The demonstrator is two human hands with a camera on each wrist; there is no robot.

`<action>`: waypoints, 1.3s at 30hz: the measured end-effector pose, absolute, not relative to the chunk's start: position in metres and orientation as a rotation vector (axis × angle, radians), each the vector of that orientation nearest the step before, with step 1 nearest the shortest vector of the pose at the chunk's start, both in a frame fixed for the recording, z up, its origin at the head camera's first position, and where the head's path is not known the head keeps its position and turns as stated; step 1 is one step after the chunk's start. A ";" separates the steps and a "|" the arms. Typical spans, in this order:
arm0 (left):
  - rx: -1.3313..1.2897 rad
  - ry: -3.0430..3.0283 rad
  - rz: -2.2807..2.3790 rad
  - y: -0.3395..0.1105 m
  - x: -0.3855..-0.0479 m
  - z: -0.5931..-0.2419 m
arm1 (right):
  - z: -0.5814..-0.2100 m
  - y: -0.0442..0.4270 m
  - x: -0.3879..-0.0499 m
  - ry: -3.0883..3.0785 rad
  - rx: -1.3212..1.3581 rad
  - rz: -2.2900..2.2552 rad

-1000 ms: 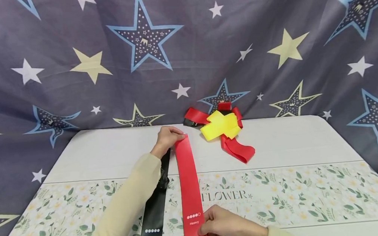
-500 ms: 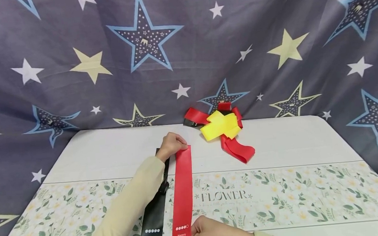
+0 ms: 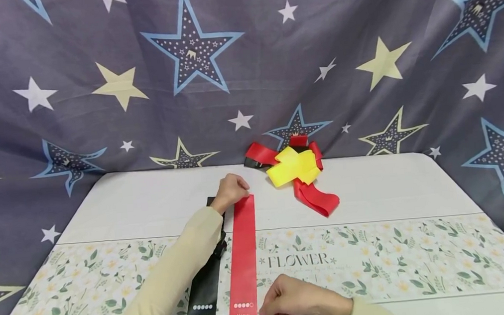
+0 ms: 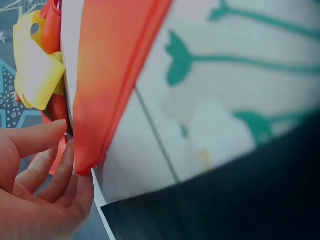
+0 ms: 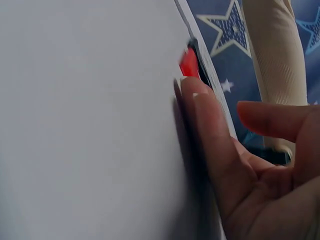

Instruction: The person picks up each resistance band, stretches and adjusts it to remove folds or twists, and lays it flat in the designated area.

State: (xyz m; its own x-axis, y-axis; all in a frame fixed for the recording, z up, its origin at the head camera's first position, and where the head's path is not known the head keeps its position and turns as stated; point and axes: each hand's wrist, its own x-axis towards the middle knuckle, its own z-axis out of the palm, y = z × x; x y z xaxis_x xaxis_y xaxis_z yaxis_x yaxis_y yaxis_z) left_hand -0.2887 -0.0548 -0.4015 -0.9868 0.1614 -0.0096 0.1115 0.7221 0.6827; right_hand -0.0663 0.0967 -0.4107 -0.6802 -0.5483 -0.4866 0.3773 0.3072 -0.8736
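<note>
A red resistance band marked "Heavy" (image 3: 243, 268) lies flat and lengthwise on the table. Beside it on the left is a black band marked "X-Heavy" (image 3: 201, 302), partly hidden by my left sleeve. At the far end of the red band is my left hand (image 3: 230, 192); in the left wrist view its loosely bent fingers are against or beside the band's end (image 4: 95, 135), with no pinch visible. My right hand (image 3: 298, 301) is just right of the red band's near end, holding nothing. The right wrist view shows its thumb and fingers apart.
A heap of yellow bands (image 3: 293, 168) and red bands (image 3: 316, 199), with some black beneath, lies at the table's back edge against the star-patterned curtain (image 3: 272, 75). A flower-print strip (image 3: 405, 259) crosses the white table. A dark bunched piece (image 3: 219, 248) lies on the black band.
The red band has come toward me and left, its near end now past the frame's lower edge. My right hand has let go and moved right; the left hand has loosened at the far end.
</note>
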 end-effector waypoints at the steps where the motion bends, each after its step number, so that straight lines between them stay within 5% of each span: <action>1: 0.227 2.859 1.128 -0.054 -0.289 -0.401 | -0.410 0.101 -0.069 1.786 -0.155 -1.485; 28: 0.347 2.520 1.282 0.032 -0.236 -0.393 | -0.392 0.243 -0.175 2.654 0.206 -1.421; 39: 0.225 2.317 1.421 0.068 -0.210 -0.404 | -0.400 0.259 -0.194 2.664 0.170 -1.187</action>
